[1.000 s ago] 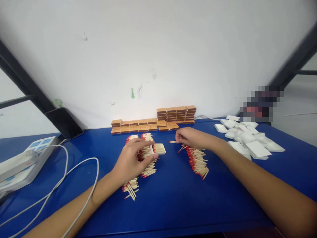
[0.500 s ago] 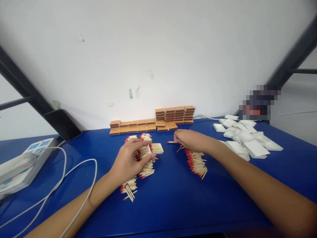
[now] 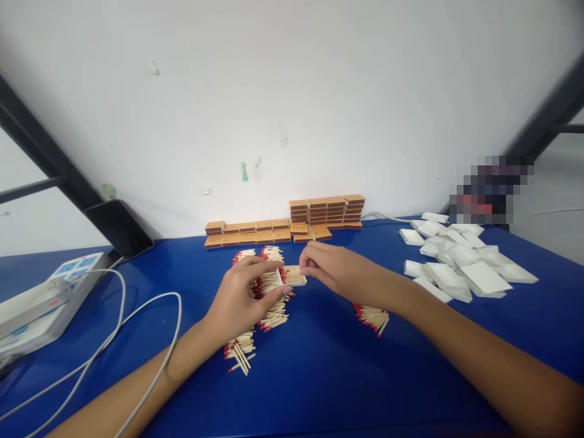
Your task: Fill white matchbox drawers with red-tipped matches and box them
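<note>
A small white matchbox tray (image 3: 294, 278) with red-tipped matches in it lies at the middle of the blue table. My left hand (image 3: 249, 292) grips the tray's left end between thumb and fingers, over a pile of loose matches (image 3: 274, 319). At the tray's right end is my right hand (image 3: 328, 267), its fingers pinched together over the tray. The match in that pinch cannot be told apart from those in the tray. Beneath my right forearm, another pile of matches (image 3: 371, 317) shows in part.
Brown matchboxes (image 3: 326, 210) stand stacked in a row along the wall. White trays (image 3: 460, 261) are heaped at the right. A power strip (image 3: 41, 304), a black phone-like slab (image 3: 119, 228) and white cables (image 3: 123, 304) are at the left, one cable crossing my left forearm.
My right hand has moved left with a match, from above the right-hand pile to the tray's right end. My left hand keeps its hold on the tray.
</note>
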The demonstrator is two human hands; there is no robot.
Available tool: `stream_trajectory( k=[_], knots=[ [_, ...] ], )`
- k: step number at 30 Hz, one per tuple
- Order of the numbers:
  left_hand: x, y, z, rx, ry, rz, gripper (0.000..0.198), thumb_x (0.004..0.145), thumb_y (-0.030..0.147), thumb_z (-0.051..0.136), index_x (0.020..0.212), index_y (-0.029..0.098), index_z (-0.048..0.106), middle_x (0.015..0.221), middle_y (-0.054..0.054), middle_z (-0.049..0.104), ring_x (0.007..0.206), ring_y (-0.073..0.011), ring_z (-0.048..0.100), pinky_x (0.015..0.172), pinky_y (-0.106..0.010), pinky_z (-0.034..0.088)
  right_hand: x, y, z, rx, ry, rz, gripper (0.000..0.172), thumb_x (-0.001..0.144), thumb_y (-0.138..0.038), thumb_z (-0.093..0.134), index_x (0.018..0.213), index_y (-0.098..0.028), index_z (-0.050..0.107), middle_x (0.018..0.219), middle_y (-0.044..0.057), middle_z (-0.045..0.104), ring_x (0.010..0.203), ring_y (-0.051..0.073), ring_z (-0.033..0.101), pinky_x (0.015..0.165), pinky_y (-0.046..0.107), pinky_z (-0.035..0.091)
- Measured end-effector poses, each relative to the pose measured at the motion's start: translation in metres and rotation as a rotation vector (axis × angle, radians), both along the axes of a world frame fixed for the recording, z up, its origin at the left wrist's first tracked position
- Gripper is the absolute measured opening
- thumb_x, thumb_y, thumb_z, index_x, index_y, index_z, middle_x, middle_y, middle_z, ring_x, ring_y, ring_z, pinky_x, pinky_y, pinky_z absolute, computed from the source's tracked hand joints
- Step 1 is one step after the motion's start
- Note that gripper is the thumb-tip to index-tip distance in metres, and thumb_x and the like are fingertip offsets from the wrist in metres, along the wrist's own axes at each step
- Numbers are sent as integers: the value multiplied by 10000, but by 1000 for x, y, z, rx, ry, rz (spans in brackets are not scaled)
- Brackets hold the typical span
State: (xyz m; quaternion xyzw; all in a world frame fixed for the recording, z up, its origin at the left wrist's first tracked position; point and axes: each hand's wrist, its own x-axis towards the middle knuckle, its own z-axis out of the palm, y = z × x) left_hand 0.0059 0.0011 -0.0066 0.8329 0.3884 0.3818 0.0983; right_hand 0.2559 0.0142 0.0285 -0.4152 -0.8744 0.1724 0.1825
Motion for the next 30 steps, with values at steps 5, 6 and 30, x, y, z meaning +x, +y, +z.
stream_trajectory(
  k=[5,6,30],
  knots=[
    [0,0,-1,-25,-11,3,401,894,411,827,1254,251,751,1122,-70,739,966,-218,714,860,-353,579,1,-1,3,88,16,-11,173,1059,-304,496,955,-203,590,976,54,654,839,181,574,742,308,393],
    [0,0,-1,-28,-12,6,398,895,416,825,1251,253,752,1122,-70,739,964,-218,715,856,-353,579,5,2,5,108,29,-14,197,1060,-320,494,936,-205,596,951,50,658,837,181,576,744,307,396],
    [-2,0,0,11,19,4,373,921,407,795,1267,276,744,1157,-70,746,1031,-240,718,932,-407,588,80,57,-5,-334,-305,-241,98,823,-176,642,895,-183,708,849,47,734,708,163,613,610,267,425]
  ],
)
